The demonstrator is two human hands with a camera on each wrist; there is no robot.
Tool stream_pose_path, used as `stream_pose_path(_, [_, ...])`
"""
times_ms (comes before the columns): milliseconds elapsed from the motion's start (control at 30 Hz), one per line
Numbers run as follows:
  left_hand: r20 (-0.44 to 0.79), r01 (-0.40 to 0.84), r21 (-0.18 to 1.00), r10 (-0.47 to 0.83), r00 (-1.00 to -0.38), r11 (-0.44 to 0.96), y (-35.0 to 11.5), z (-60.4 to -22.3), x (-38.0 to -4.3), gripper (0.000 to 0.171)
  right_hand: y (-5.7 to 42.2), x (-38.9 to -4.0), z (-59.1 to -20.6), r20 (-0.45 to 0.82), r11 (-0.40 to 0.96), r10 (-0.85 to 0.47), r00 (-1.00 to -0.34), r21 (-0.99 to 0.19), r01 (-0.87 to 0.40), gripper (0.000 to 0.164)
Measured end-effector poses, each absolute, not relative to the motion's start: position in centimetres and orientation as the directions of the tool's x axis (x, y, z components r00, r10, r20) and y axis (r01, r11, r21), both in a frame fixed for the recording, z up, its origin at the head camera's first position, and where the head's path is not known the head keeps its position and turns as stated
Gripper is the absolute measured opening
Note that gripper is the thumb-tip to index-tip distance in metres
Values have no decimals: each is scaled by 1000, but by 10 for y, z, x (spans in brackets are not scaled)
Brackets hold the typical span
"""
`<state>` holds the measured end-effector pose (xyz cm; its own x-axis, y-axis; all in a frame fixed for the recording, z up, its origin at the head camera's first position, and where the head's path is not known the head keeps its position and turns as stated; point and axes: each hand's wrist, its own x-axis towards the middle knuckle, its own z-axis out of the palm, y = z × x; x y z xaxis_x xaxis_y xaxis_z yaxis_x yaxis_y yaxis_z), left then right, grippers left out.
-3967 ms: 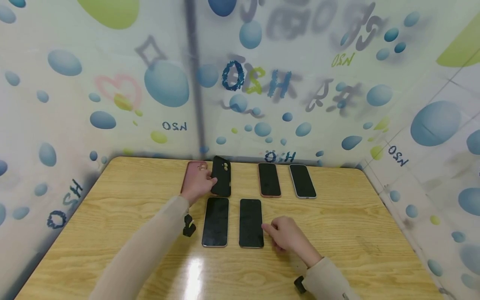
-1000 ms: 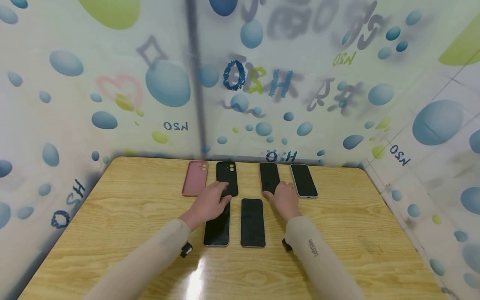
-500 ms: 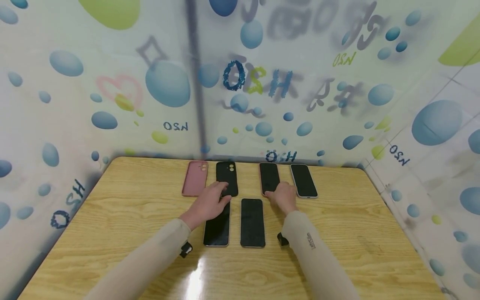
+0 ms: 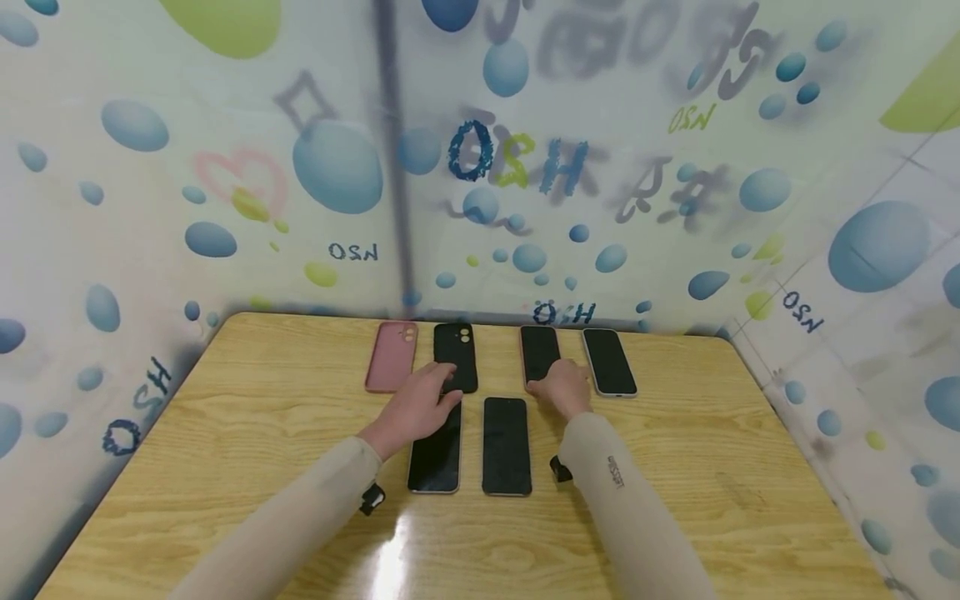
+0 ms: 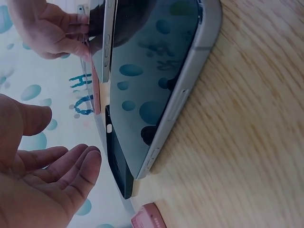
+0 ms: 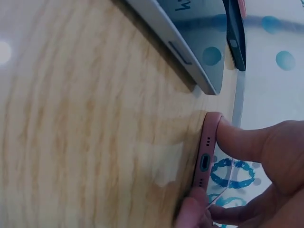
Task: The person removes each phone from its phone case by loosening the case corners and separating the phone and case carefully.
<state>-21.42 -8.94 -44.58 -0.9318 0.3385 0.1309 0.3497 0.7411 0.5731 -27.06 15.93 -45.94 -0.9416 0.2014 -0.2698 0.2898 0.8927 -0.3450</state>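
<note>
My right hand (image 4: 564,388) is at the near end of a phone in a pink case (image 4: 540,354). Thumb and fingers pinch that end at its two corners in the right wrist view, where the pink case (image 6: 209,142) shows its charging port opening. The phone lies screen up at the back of the table. My left hand (image 4: 418,406), fingers loosely bent and holding nothing, hovers over a black phone case (image 4: 463,354) and a dark-screened phone (image 4: 433,462). In the left wrist view its fingers (image 5: 88,171) are apart from the black case (image 5: 118,164).
A pink phone case (image 4: 391,358) lies left of the black one. A phone with a white edge (image 4: 609,362) is at the back right. Another dark phone (image 4: 506,446) lies in the front row. The patterned wall (image 4: 525,225) stands right behind the wooden table (image 4: 262,400).
Four seconds ago my left hand held the black case tilted up; now it lies flat, released. My right hand moved from beside the front phone to the pink-cased one, and lately shifted slightly left.
</note>
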Motion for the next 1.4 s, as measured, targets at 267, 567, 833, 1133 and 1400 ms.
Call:
stream_pose_path(267, [121,337,582,331,-936,740,-89,-444,-214,47,169,-275,-463,-293,870,195,-936,-389,303,73])
stream_pose_path(567, [99,278,674,290,-952,684,-88,-442,-218,45,182,-271,-463,-306,625,230,-924,-681,381,44])
stream_pose_path(833, [91,249,731,272,-958,635,-82,-439,-218,45,182,-266,-462,-270,470,211,-939,-815,340,41])
stream_pose_path(1133, [72,195,802,233,-970,565,-71,-440,-218,41,176,-250,-459,-216,367,160,-963,-893,261,37])
stream_pose_path(1400, [57,180,829,240,-969,530,-64,-440,-216,38,166,-230,-450,-178,220,111,-978,-955,199,34])
